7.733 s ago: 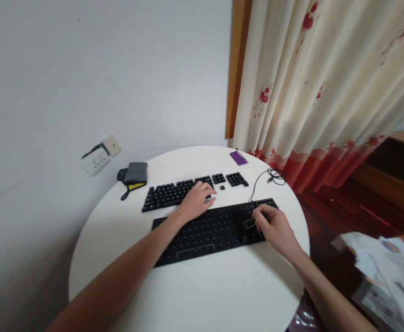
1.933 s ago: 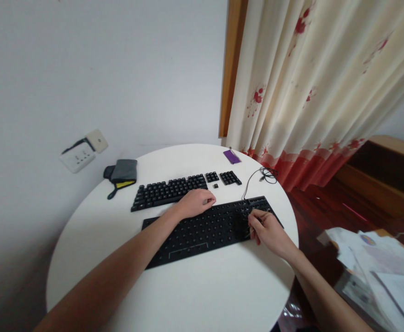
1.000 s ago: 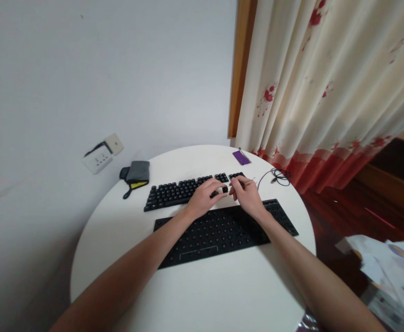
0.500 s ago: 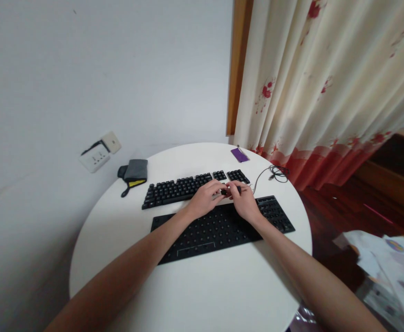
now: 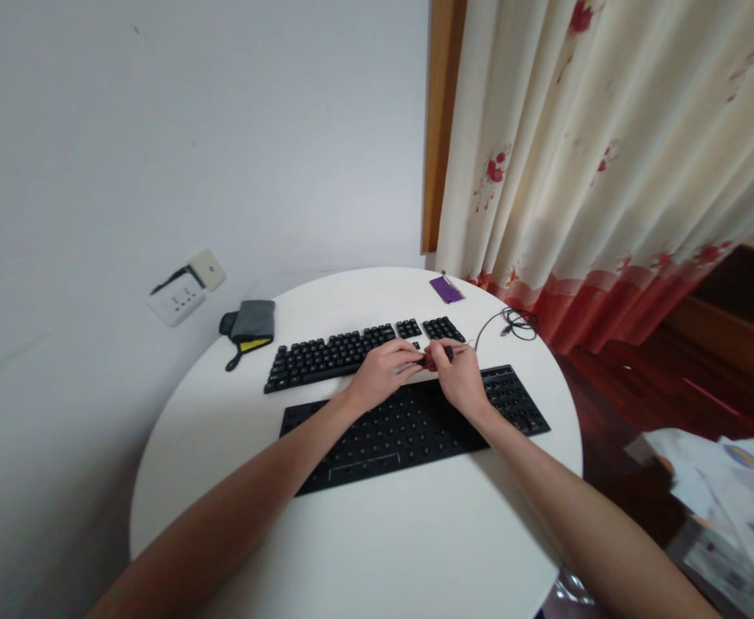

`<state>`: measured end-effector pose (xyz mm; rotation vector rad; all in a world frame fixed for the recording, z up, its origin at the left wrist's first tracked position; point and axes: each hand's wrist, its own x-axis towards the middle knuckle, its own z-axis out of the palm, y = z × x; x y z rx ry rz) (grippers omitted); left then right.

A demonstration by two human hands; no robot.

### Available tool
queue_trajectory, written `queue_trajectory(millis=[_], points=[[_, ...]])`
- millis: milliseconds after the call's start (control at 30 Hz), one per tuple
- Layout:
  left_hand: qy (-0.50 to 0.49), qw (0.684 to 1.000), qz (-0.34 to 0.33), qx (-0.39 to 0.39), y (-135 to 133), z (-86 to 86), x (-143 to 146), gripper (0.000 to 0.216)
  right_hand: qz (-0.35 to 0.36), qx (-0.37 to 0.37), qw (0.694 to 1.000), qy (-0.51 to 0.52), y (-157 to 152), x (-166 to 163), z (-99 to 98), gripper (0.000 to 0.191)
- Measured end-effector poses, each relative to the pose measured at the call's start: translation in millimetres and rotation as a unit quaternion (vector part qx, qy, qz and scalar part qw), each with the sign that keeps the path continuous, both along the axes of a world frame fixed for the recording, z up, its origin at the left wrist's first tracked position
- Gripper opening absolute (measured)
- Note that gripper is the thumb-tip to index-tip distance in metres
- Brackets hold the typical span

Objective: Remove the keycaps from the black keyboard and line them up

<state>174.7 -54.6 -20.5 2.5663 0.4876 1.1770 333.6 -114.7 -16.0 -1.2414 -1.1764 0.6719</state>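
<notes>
Over the back edge of a black keyboard base [image 5: 408,427] stripped of its keycaps, my two hands meet. My left hand [image 5: 383,375] is closed, its fingertips pinching a small black keycap [image 5: 421,361], mostly covered. Closed as well, my right hand [image 5: 459,376] grips a small dark tool [image 5: 448,352] with thin wire ends [image 5: 470,344] sticking out to the right, which looks like a keycap puller. The fingertips of both hands touch or nearly touch. Just behind them lie rows of loose black keycaps [image 5: 331,354], laid out in keyboard order.
The round white table [image 5: 377,533] carries a grey pouch [image 5: 254,321] with yellow lining at left, a purple packet [image 5: 446,289] at the back and a coiled cable [image 5: 519,322] at right. Wall sockets [image 5: 178,298] sit to the left; papers [image 5: 712,473] lie beyond the table's right side.
The fingers have shifted slightly around the keycap, which is now more hidden between the hands. The view has moved a little; the keyboard base and keycap rows stay put.
</notes>
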Motion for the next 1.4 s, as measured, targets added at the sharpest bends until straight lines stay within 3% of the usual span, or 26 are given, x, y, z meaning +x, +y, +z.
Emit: queue_trajectory(millis=[333,433,567,700,867,1033,1400], points=[[-0.034,0.999,0.016,-0.033,-4,6.4,1,0.011,-0.011,-0.007,1.0,0.004,3,3,0.5,0.036],[-0.02,0.995,0.086,-0.043,6,14.9,-1,0.015,-0.037,-0.002,0.999,0.002,4,9,4.2,0.037],[0.091,0.982,0.156,-0.047,29,23.6,4,0.011,-0.071,0.016,0.997,0.003,9,24,6.5,0.039],[0.191,0.966,0.167,-0.051,42,17.4,15,0.006,-0.099,0.02,0.995,0.009,14,39,6.0,0.039],[0.213,0.96,0.177,-0.041,39,2.9,16,0.007,-0.095,0.029,0.995,0.006,16,43,5.1,0.039],[0.226,0.956,0.182,-0.04,36,0.4,14,0.009,-0.086,0.032,0.996,0.0,15,40,4.8,0.04],[0.234,0.95,0.196,-0.057,38,-2.7,16,0.039,-0.079,0.037,0.996,0.002,16,41,4.6,0.038]])
